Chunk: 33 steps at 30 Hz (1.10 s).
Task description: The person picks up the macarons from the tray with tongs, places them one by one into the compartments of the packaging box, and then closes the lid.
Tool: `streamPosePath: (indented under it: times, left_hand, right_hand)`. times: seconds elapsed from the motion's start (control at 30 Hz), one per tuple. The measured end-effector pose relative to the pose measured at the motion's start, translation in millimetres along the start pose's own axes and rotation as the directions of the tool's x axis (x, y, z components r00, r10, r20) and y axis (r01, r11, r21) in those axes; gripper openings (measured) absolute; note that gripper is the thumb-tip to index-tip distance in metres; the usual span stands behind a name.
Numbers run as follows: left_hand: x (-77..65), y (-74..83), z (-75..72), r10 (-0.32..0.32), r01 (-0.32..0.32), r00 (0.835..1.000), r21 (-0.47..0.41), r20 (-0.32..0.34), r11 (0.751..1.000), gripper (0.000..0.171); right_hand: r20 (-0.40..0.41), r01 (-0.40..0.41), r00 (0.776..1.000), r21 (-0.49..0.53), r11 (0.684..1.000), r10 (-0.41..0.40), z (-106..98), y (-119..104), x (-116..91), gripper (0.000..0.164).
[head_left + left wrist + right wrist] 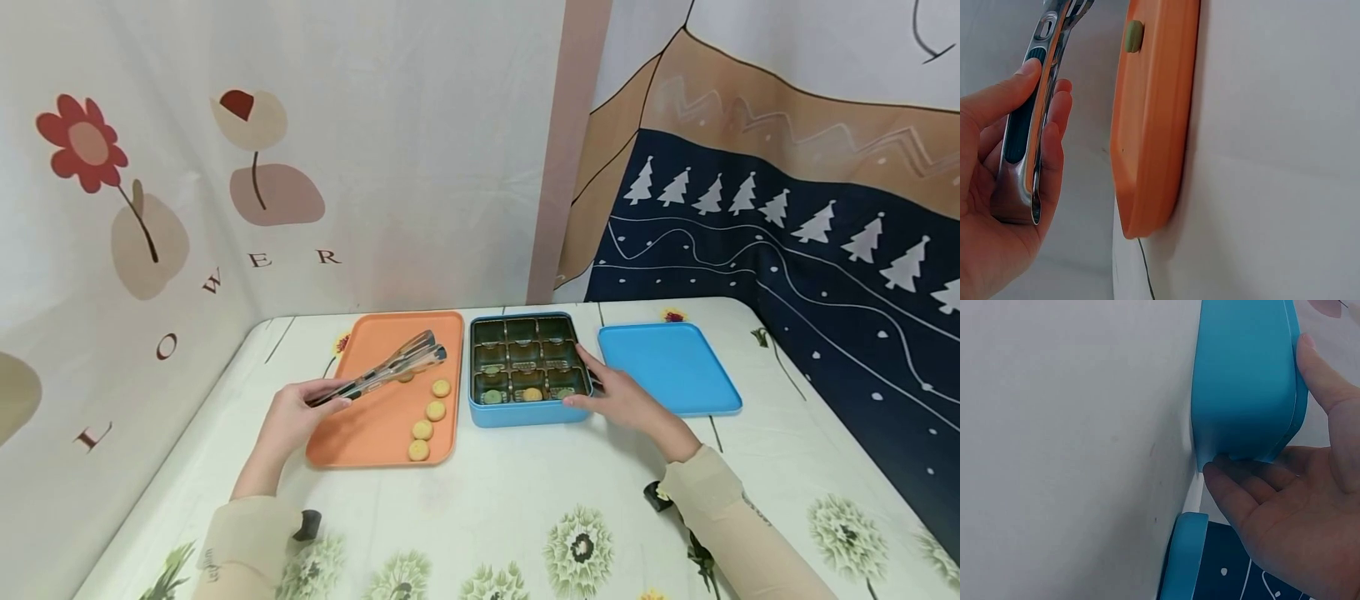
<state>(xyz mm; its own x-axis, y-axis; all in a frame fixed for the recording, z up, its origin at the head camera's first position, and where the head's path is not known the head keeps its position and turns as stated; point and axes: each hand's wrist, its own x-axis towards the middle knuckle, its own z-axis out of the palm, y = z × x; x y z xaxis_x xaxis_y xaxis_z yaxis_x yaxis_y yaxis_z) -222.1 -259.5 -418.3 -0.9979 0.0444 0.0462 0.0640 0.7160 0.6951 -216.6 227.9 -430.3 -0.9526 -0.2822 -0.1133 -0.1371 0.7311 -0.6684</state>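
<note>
My left hand [300,417] holds metal tongs [386,367] with dark grip pads, thumb on one arm and fingers round the other. The tong tips are over the orange tray [360,442], apart, with nothing between them. Several round yellow cookies [435,410] lie along the tray's right side; another is partly hidden under the tongs. My right hand [618,400] grips the near right corner of a blue box [1244,381], thumb at the rim and fingers against the side. The box's dark divider insert [522,357] has a green cookie [492,397], a yellow one and another green one in its front row.
A flat blue lid [671,367] lies on the table right of the box. The table has a white flowered cloth [510,500]. Printed curtains [420,167] stand behind the table and at its sides.
</note>
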Motion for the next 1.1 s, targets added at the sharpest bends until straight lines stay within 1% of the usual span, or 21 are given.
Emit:
streamPosePath:
  times: [0.23, 0.53, 0.8, 1.1]
  left_hand:
    - [-1.9, -5.8, -4.0, -0.019, 0.019, 1.000, 0.014, -0.004, 1.000, 0.040]
    - [-4.2, -11.7, -8.8, -0.023, 0.023, 1.000, 0.028, -0.004, 0.999, 0.040]
    - [-7.3, -16.0, -10.8, -0.037, 0.037, 0.999, 0.004, -0.007, 0.999, 0.040]
    - [-8.3, -21.5, -12.6, -0.023, 0.023, 1.000, 0.018, -0.013, 1.000, 0.041]
  right_hand:
    - [-0.001, -0.001, 1.000, -0.007, 1.000, 0.001, 0, 0, 0, 0.098]
    - [0.000, -0.007, 1.000, -0.006, 1.000, 0.007, 0, 1, 1, 0.098]
    - [-0.002, -0.001, 1.000, -0.011, 1.000, 0.001, 0, 1, 2, 0.100]
    - [-0.003, -0.003, 1.000, -0.005, 1.000, 0.003, 1, 2, 1, 0.101]
